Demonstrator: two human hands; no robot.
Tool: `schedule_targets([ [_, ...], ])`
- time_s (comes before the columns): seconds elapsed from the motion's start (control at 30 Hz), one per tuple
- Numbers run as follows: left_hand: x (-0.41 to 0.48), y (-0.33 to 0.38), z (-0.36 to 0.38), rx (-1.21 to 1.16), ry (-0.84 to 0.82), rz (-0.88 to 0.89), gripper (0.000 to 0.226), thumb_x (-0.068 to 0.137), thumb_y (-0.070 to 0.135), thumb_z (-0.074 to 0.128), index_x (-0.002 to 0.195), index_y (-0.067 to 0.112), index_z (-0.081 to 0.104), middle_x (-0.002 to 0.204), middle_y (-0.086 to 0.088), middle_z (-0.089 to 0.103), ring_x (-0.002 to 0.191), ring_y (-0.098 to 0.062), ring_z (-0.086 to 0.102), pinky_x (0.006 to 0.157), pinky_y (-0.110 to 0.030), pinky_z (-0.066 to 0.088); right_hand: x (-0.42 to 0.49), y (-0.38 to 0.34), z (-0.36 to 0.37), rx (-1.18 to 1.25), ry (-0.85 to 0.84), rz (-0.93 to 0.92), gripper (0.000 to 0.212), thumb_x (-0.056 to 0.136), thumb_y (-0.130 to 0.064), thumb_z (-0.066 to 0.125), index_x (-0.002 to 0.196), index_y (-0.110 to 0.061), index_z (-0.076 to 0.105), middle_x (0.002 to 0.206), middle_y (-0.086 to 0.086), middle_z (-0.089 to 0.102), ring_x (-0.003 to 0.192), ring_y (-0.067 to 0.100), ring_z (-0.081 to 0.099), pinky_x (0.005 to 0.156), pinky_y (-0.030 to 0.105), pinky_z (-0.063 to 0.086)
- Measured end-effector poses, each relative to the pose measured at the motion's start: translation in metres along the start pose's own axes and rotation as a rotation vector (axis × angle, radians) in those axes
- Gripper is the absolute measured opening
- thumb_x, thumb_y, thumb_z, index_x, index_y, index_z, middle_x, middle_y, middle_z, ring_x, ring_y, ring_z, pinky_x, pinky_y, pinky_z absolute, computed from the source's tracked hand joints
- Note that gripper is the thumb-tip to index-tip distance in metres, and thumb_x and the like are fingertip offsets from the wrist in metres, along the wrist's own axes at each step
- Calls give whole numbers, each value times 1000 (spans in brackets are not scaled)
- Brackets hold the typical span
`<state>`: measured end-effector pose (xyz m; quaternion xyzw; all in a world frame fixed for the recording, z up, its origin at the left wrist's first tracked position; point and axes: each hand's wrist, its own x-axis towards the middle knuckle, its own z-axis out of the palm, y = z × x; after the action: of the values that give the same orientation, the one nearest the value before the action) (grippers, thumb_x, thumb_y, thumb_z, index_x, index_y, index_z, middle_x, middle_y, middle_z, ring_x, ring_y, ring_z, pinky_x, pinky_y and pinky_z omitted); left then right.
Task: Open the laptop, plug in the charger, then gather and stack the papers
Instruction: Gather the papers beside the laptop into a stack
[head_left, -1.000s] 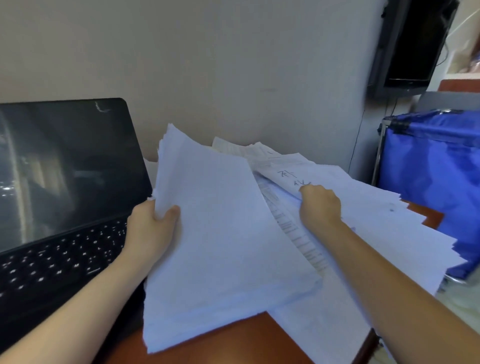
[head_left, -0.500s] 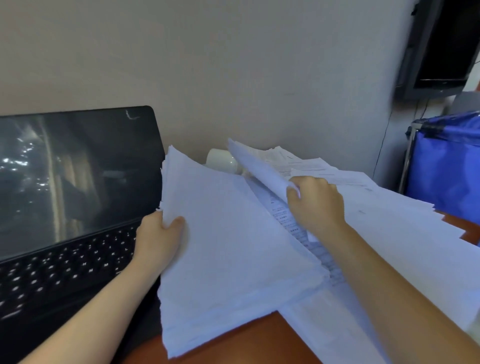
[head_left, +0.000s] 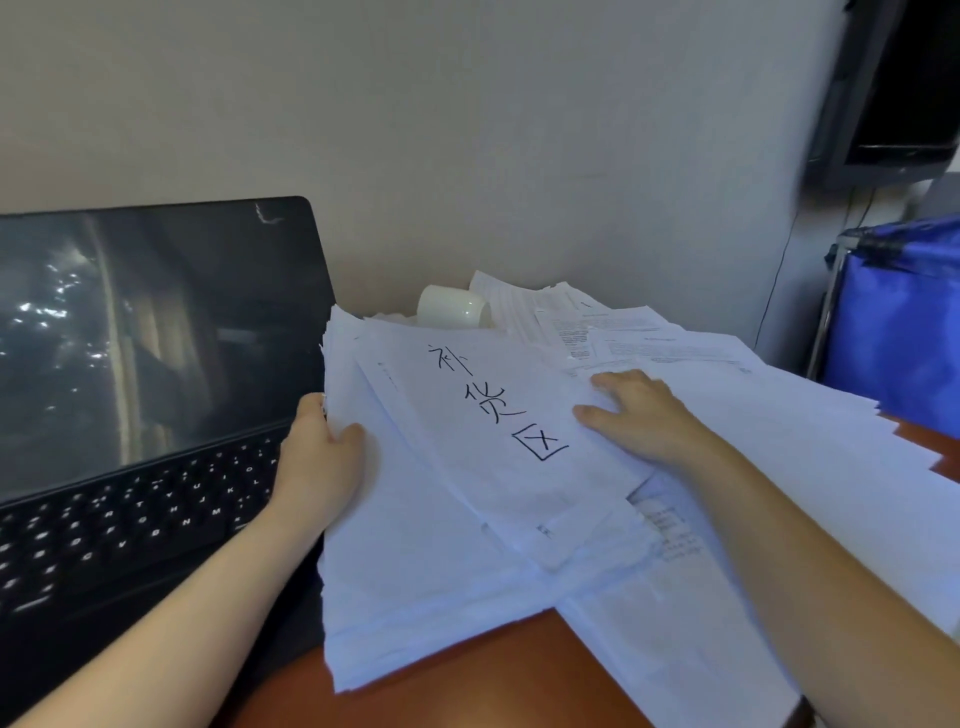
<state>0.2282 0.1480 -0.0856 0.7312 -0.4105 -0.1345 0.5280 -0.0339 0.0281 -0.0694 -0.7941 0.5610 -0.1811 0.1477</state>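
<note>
The top sheet (head_left: 488, 467) of the paper stack (head_left: 415, 597) bears large handwritten black characters: 补货区.

worn: nothing on either limb | forearms (head_left: 171, 613): bare to frame edge | left hand (head_left: 322, 467): bare | right hand (head_left: 644, 415): bare

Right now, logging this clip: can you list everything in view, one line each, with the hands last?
laptop: one, black, open at left, screen dark
paper stack: one thick pile, white, centre, beside the laptop
handwritten sheet: one, white with black characters, on top of the stack
loose printed sheets: many, count unclear, white, spread at right
cup: one, white, on its side by the wall behind the papers
desk: one, reddish-brown, under everything
wall screen: one, black, top right
blue cart: one, blue fabric on a metal frame, far right
left hand: grips the stack's left edge, thumb on top
right hand: rests flat on the papers
</note>
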Motion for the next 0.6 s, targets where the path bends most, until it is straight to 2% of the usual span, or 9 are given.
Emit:
schedule_targets([
  [0.07, 0, -1, 0, 4, 2, 3, 18, 90, 7, 45, 106, 15, 45, 83, 4, 53, 77, -21, 53, 68, -33, 40, 4, 10, 0, 42, -39, 86, 66, 89, -49, 55, 144, -19, 35, 144, 4, 41, 133, 27, 34, 104, 37, 31],
  [0.13, -1, -1, 0, 3, -1, 5, 18, 89, 6, 45, 105, 14, 45, 83, 3, 53, 74, -18, 52, 68, -33, 41, 8, 10, 1, 227, 26, 106, 71, 86, -44, 62, 144, -15, 34, 136, 5, 50, 127, 26, 43, 103, 36, 36],
  [0.2, -1, 0, 1, 2, 1, 3, 18, 89, 7, 45, 105, 15, 45, 83, 3, 53, 74, -18, 52, 67, -33, 41, 9, 10, 2, 284, 26, 117, 71, 83, -38, 67, 143, -13, 38, 126, 6, 55, 122, 25, 49, 101, 35, 38],
  [0.3, -1, 2, 1, -41, 19, 1, 12, 92, 16, 44, 104, 16, 46, 83, 6, 52, 76, -16, 51, 61, -30, 39, 3, 6, 1, 338, -63, 48, 49, 85, -21, 67, 131, -12, 53, 105, 3, 57, 111, 23, 56, 90, 30, 44],
  [0.37, 0, 2, 2, -72, 29, -5, 15, 95, 24, 43, 107, 15, 46, 82, 8, 51, 79, -17, 50, 62, -30, 36, -5, -2, -2, 495, -173, -37, 33, 87, -9, 62, 119, -19, 59, 93, -6, 62, 100, 11, 59, 75, 14, 45],
  [0.43, 1, 1, 3, -89, 20, -10, 24, 95, 32, 45, 113, 15, 46, 83, 10, 51, 87, -22, 52, 70, -33, 37, -11, -7, -5, 595, -297, -135, 31, 88, -1, 58, 106, -26, 60, 62, -14, 54, 78, -3, 59, 72, 6, 40],
  [0.47, 0, 1, 2, -97, 10, -17, 32, 91, 37, 49, 115, 15, 46, 84, 10, 53, 91, -24, 53, 75, -34, 40, -12, -8, -5, 596, -351, -177, 29, 88, -1, 58, 106, -24, 62, 56, -10, 44, 66, -5, 55, 70, 7, 36],
  [0.53, 0, 1, 1, -75, -17, -31, 46, 79, 42, 52, 117, 17, 45, 86, 11, 54, 95, -25, 56, 85, -39, 45, -14, -7, -2, 508, -383, -218, 22, 85, -8, 60, 106, -6, 67, 62, 8, 35, 58, 10, 46, 65, 19, 30],
  [0.6, 1, 0, 1, 20, -44, -18, 45, 83, 30, 57, 123, 15, 42, 91, 8, 55, 100, -28, 55, 92, -42, 45, -10, -5, 2, 428, -290, -232, 21, 85, -13, 60, 100, 2, 64, 62, 10, 36, 58, 18, 39, 62, 24, 31],
])
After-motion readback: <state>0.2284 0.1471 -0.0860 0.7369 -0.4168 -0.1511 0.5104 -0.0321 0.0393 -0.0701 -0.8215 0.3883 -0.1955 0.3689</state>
